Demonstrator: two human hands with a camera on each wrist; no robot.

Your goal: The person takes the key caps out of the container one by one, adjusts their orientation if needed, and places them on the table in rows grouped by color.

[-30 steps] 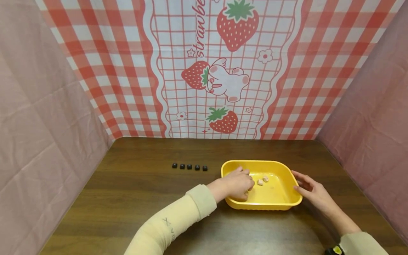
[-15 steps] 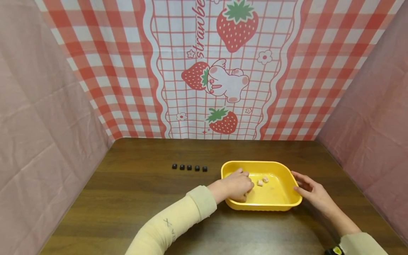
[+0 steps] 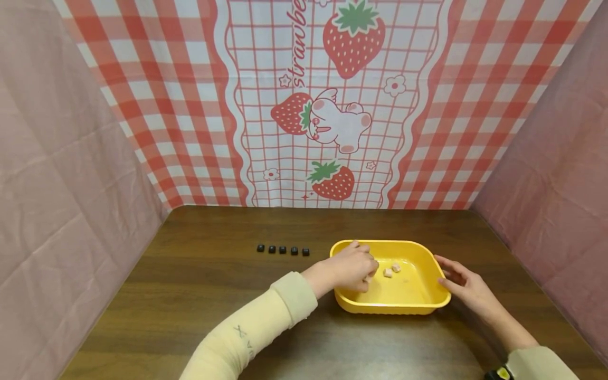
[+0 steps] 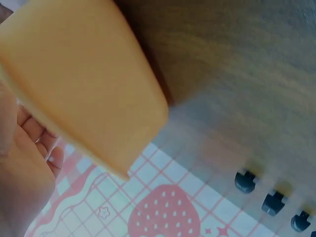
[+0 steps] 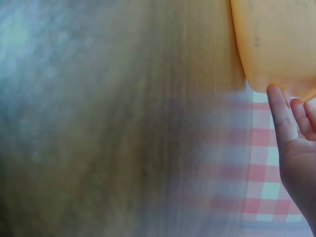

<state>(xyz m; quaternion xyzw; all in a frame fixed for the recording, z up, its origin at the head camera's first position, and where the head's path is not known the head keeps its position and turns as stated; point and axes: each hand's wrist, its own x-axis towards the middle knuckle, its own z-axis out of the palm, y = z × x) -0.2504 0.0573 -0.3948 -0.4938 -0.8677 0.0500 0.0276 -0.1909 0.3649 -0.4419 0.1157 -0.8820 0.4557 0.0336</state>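
The yellow tray [image 3: 394,309] stands on the wooden table, right of centre. My left hand [image 3: 349,266] reaches over its left side, fingers curled down inside, with a small pale cube [image 3: 368,278] pinched at the fingertips. Two more small pale cubes [image 3: 392,270] lie close together on the tray floor. At the tray's right end, my right hand [image 3: 470,290] holds the wall, thumb lapping over the rim and fingers along the outside. In the right wrist view those fingers [image 5: 282,116] lie nearly straight against the outer wall.
Several small black keycap-like pieces [image 3: 283,249] form a row left of the tray. A checked strawberry cloth [image 3: 332,132] hangs behind the table [image 3: 199,295], with pink cloths [image 3: 551,174] on both sides.
My left hand has risen slightly and drawn a little left inside the tray with the small pale cube. The right hand, tray and black row stay put.
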